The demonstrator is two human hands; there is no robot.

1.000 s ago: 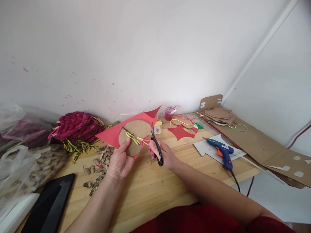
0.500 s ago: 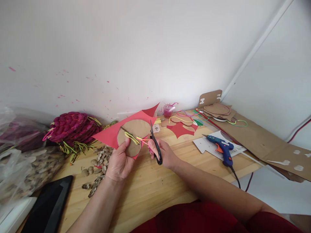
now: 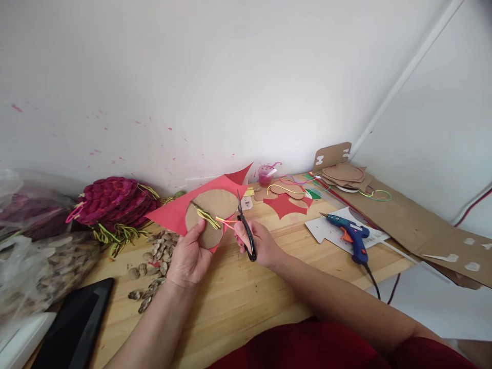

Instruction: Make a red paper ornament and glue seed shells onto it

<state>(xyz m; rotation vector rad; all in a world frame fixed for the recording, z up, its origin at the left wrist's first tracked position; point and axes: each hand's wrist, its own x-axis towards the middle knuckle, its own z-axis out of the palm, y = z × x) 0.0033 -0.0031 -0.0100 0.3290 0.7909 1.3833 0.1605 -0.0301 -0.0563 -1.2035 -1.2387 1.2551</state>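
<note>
My left hand (image 3: 191,254) grips a heart-shaped piece of cardboard (image 3: 210,201) together with the red paper (image 3: 169,214) behind it, thumb on the cardboard. Yellow-green strings (image 3: 207,217) lie across the cardboard's face, and a loop of orange-pink cord (image 3: 227,221) runs from it toward my right hand (image 3: 255,241). That hand is closed on black-handled scissors (image 3: 249,239), whose blades point up beside the right edge of the cardboard and paper. Whether the blades are touching the paper I cannot tell.
On the right lies a blue glue gun (image 3: 348,231) with its cord, near stacked cardboard (image 3: 342,174). Red scraps (image 3: 284,205) and a pink cup (image 3: 266,175) stand at the back. At left are a purple scaly craft piece (image 3: 115,202), nutshell-like pieces (image 3: 163,251), plastic bags (image 3: 42,271) and a black tablet (image 3: 77,323).
Almost nothing differs. Both hands keep their hold on the cardboard, paper and scissors, and the view has shifted very slightly.
</note>
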